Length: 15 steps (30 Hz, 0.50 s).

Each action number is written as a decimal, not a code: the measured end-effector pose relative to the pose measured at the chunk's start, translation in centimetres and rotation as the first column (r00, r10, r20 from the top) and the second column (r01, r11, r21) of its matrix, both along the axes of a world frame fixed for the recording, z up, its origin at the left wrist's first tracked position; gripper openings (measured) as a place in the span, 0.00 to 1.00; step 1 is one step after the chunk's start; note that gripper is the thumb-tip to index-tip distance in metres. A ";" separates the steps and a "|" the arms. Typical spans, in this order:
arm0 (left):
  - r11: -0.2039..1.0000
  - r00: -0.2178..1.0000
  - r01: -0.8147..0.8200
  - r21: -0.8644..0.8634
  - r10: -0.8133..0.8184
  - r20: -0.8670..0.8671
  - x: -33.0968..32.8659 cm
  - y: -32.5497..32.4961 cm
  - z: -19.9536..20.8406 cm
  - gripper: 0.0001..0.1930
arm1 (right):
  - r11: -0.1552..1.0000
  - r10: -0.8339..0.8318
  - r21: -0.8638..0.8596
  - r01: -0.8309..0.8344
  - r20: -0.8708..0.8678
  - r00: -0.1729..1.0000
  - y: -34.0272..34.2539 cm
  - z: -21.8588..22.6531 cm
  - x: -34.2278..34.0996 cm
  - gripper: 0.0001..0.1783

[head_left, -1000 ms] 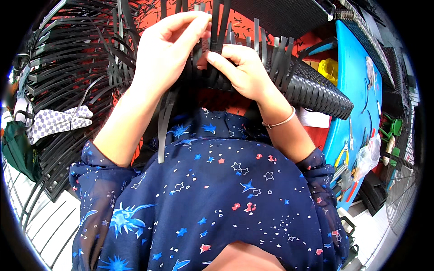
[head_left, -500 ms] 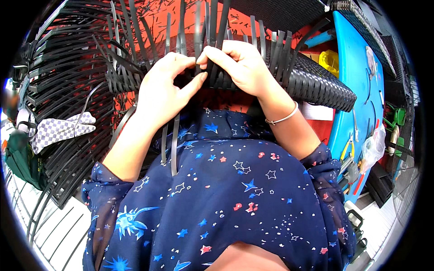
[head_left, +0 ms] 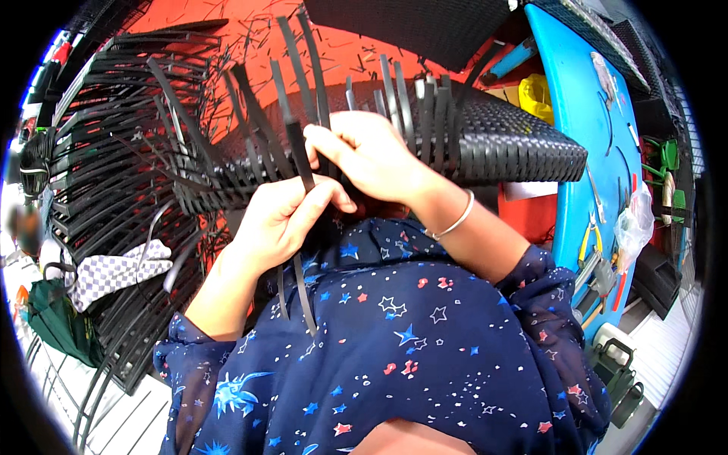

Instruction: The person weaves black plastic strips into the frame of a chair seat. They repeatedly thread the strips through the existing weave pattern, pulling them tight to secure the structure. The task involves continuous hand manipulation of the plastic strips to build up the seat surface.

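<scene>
Head view: "Where are your hands, and what have they got?"

"You bend over black weaving, your left hand [head_left: 274, 221] closed, thumb against forefinger, on the lower part of a flat black strip [head_left: 299, 148] that rises from the grip. Your right hand [head_left: 371, 155], a bracelet [head_left: 459, 218] at its wrist, is curled just above and to the right of that grip, fingertips beside the strip; whether they pinch it, one cannot tell."

"And the piece you are working?"

"Your woven panel [head_left: 523, 144] lies just beyond both hands, its finished end reaching well to the right of the grip. Loose upright strips [head_left: 428, 114] stand along it, on either side of your hands. Two hanging strips [head_left: 305, 299] drop below your left hand, in front of your starry blue top [head_left: 409, 334]."

"What surrounds you?"

"Beyond the grip, you face a red surface [head_left: 189, 14] littered with dark scraps. Well to the left of your hands are rows of black ribs [head_left: 114, 152], a checkered cloth [head_left: 117, 277] and a green bag [head_left: 64, 326]. Well to the right, you have a blue table [head_left: 565, 83] bearing yellow-handled pliers [head_left: 584, 244] and a clear plastic bag [head_left: 635, 227], with a yellow tub [head_left: 535, 98] by its near edge."
</scene>
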<state>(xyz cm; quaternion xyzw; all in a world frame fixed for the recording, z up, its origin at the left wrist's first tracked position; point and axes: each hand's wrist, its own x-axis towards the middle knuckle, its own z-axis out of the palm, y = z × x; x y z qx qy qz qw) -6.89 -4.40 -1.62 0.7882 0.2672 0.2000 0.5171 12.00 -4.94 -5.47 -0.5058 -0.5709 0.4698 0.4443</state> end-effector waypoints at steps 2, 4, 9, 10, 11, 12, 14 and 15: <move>0.987 0.999 0.035 -0.155 -0.033 0.016 0.4 0.9 -0.3 0.22 | 1.000 -0.004 -0.019 0.005 0.053 0.999 -0.4 1.2 0.2 0.21; 0.970 0.999 0.040 -0.238 -0.036 0.021 0.1 1.2 -0.9 0.30 | 0.998 0.009 0.058 -0.012 0.062 0.998 -0.4 0.8 0.1 0.20; 0.748 0.985 -0.165 -0.643 0.160 -0.066 0.7 -0.3 0.6 0.34 | 0.985 -0.004 0.169 -0.026 0.178 0.984 -0.2 -0.9 0.0 0.15; 0.719 0.981 -0.178 -0.672 0.187 -0.060 1.0 -0.4 1.2 0.33 | 0.984 -0.023 0.178 -0.006 0.161 0.987 -0.3 -1.0 -0.2 0.15; 0.689 0.975 -0.191 -0.699 0.214 -0.055 1.2 -0.6 1.7 0.32 | 0.982 -0.042 0.187 0.014 0.143 0.989 -0.4 -1.1 -0.4 0.15; 0.706 0.974 -0.198 -0.680 0.220 -0.056 1.2 -0.9 2.0 0.32 | 0.980 -0.060 0.196 0.034 0.126 0.990 -0.6 -1.1 -0.5 0.15; 0.739 0.971 -0.214 -0.638 0.230 -0.060 1.0 -1.4 2.8 0.31 | 0.987 -0.042 0.159 0.027 0.090 0.995 -0.5 -0.2 -0.5 0.14; 0.740 0.970 -0.219 -0.636 0.236 -0.060 0.9 -1.6 3.1 0.30 | 0.990 -0.033 0.141 0.022 0.072 0.997 -0.5 0.2 -0.5 0.13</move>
